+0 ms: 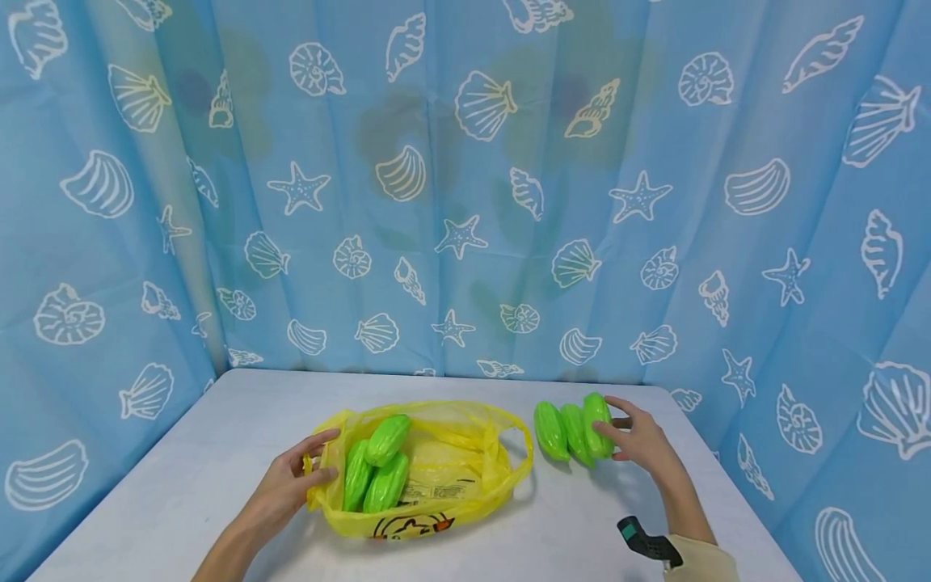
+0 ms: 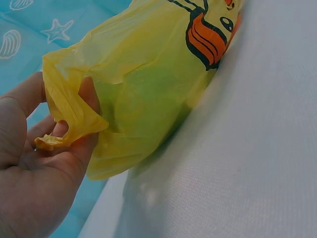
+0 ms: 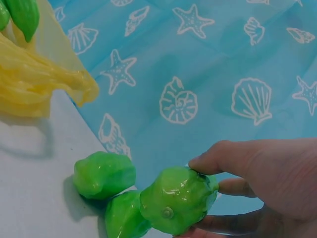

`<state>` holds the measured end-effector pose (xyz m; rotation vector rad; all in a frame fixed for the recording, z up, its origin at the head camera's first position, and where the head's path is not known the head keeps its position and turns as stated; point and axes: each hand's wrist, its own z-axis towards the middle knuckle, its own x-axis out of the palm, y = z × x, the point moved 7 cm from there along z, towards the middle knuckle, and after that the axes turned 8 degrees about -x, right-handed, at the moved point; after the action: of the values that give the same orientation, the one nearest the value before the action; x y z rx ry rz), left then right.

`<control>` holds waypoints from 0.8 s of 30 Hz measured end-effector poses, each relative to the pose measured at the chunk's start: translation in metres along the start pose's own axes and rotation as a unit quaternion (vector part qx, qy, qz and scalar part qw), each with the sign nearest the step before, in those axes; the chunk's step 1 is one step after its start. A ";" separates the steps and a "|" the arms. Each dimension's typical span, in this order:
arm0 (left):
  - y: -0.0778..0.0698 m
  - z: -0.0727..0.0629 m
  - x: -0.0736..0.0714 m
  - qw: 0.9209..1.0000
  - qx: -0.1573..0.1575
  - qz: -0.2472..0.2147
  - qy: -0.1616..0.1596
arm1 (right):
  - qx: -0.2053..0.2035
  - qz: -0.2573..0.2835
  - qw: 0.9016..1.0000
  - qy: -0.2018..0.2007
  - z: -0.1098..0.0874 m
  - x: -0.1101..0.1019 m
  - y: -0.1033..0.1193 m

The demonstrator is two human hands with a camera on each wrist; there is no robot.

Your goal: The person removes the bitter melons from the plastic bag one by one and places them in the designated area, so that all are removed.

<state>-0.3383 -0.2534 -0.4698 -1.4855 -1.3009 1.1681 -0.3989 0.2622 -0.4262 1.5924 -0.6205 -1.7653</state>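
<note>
In the head view a yellow plastic bag lies with its mouth wide. My left hand holds its left edge, and in the left wrist view a fold of the bag runs between thumb and fingers. Several glossy, ridged green toy gourds are heaped in the bag's left end. To the right of the bag, my right hand grips the rightmost gourd between thumb and fingers. Close beside that one lie a middle gourd and a left gourd, both outside the bag.
The white table carries the bag and gourds. A blue curtain with white shell and starfish prints hangs behind it and along both sides. The bag's loop handle sticks out toward the loose gourds. A dark strap device is at my right wrist.
</note>
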 end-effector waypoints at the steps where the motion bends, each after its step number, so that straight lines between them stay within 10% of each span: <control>1: 0.000 0.000 0.000 1.000 0.000 0.000 -0.001 | 0.002 -0.001 1.000 -0.002 0.000 0.000 -0.002; 24: 0.001 0.002 -0.001 1.000 -0.002 -0.004 -0.006 | 0.018 -0.028 0.999 -0.027 0.003 -0.005 -0.021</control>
<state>-0.3401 -0.2545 -0.4710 -1.4780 -1.3167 1.1706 -0.4051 0.2791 -0.4380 1.6055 -0.6432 -1.8536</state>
